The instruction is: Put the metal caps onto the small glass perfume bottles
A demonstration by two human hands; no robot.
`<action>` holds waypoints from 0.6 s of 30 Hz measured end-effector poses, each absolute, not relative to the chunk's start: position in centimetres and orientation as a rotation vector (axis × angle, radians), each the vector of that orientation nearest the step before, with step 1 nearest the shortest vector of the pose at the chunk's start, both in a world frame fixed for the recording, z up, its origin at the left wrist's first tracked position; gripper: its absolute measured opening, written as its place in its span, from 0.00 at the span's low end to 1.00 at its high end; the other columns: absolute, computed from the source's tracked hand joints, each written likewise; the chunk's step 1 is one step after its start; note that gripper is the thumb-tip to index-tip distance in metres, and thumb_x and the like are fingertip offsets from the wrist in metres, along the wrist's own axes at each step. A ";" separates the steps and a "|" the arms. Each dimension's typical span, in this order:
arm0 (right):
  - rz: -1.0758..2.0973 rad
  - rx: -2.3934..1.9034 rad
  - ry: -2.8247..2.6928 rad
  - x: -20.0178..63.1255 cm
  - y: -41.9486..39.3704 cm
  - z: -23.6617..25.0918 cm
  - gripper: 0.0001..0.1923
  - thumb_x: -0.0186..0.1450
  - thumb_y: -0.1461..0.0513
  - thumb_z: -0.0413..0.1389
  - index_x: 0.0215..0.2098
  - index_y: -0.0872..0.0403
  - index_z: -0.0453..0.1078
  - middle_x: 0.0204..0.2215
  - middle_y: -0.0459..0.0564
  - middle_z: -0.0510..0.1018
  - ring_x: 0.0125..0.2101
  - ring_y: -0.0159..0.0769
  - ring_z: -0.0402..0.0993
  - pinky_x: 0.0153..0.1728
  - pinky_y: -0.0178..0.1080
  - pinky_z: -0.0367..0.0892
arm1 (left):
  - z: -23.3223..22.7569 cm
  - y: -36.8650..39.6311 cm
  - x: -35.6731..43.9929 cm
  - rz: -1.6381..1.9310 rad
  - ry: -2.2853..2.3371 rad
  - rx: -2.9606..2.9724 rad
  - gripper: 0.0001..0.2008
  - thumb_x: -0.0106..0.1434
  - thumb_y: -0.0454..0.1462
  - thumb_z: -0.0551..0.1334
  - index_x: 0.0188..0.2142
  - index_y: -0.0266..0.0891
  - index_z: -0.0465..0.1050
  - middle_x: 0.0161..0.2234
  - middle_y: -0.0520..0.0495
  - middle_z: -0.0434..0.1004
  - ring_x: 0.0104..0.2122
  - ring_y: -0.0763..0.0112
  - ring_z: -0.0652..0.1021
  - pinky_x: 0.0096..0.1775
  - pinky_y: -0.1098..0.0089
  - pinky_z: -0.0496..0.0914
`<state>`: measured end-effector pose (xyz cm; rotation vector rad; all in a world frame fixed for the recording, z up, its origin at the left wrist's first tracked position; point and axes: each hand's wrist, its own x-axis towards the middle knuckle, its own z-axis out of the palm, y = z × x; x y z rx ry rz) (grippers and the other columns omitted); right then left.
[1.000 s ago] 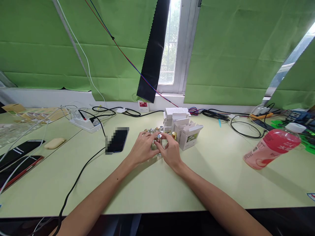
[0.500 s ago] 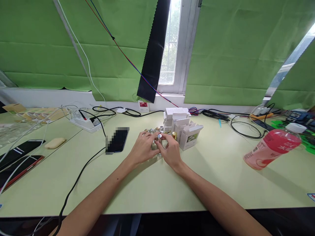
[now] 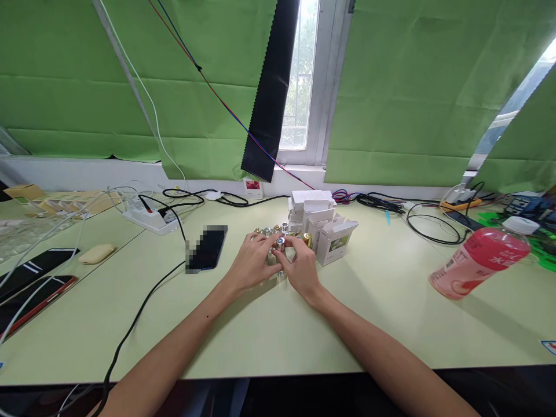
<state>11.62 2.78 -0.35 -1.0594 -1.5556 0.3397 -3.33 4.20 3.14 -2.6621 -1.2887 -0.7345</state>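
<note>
Over the middle of the table, my left hand (image 3: 252,259) and my right hand (image 3: 302,266) meet around a small glass bottle with a silver cap (image 3: 281,244). Fingers and thumbs of both hands are closed about it, and they hide much of its body. Just beyond my fingertips stand several similar small bottles (image 3: 284,227), with silver and gold caps, partly covered by the hands. A gold-capped bottle (image 3: 307,238) is beside my right index finger. Open white cartons (image 3: 336,240) stand in a cluster to the right of the bottles.
A phone (image 3: 209,248) lies left of my hands, near a black cable (image 3: 143,307) and a white power strip (image 3: 152,220). Two more phones (image 3: 37,266) and a cream case (image 3: 97,253) are farther left. A pink drink bottle (image 3: 480,260) stands at right, before coiled cables (image 3: 380,202).
Both hands stay closed around the silver-capped bottle in nearly the same place. The view has shifted very slightly; nothing else visibly moves.
</note>
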 end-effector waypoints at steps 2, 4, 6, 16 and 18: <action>0.343 -1.050 -1.561 11.6 2.7 -0.3 0.12 0.64 0.63 0.60 0.46 0.53 0.72 0.37 0.49 0.80 0.36 0.38 0.75 0.36 0.38 0.69 | 3.1 4.2 -3.4 -0.734 -1.288 -2.659 0.26 0.58 0.39 0.63 0.56 0.39 0.66 0.42 0.43 0.79 0.43 0.56 0.76 0.54 0.54 0.63; 0.342 -1.045 -1.566 11.7 2.7 -0.3 0.13 0.64 0.63 0.60 0.47 0.53 0.72 0.37 0.50 0.80 0.36 0.39 0.75 0.36 0.38 0.70 | 3.1 4.3 -3.3 -0.732 -1.285 -2.664 0.26 0.58 0.39 0.63 0.56 0.38 0.65 0.40 0.44 0.79 0.42 0.57 0.76 0.54 0.55 0.63; 0.337 -1.041 -1.572 11.7 2.7 -0.3 0.14 0.64 0.63 0.60 0.48 0.53 0.72 0.38 0.50 0.80 0.36 0.39 0.75 0.36 0.38 0.70 | 3.2 4.3 -3.3 -0.730 -1.282 -2.669 0.26 0.58 0.39 0.63 0.56 0.38 0.65 0.39 0.45 0.79 0.42 0.57 0.76 0.55 0.55 0.63; 0.309 -1.014 -1.574 11.8 2.9 -0.4 0.14 0.63 0.63 0.58 0.48 0.54 0.72 0.37 0.50 0.80 0.34 0.38 0.75 0.35 0.38 0.70 | 2.9 4.3 -3.4 -0.719 -1.290 -2.653 0.27 0.59 0.41 0.63 0.57 0.38 0.65 0.44 0.42 0.79 0.44 0.55 0.76 0.55 0.54 0.63; 0.303 -1.013 -1.580 11.8 2.9 -0.4 0.14 0.63 0.63 0.58 0.47 0.54 0.73 0.36 0.50 0.79 0.34 0.38 0.75 0.35 0.38 0.70 | 2.9 4.3 -3.4 -0.720 -1.292 -2.651 0.27 0.59 0.41 0.62 0.57 0.39 0.65 0.45 0.41 0.79 0.44 0.55 0.76 0.54 0.54 0.63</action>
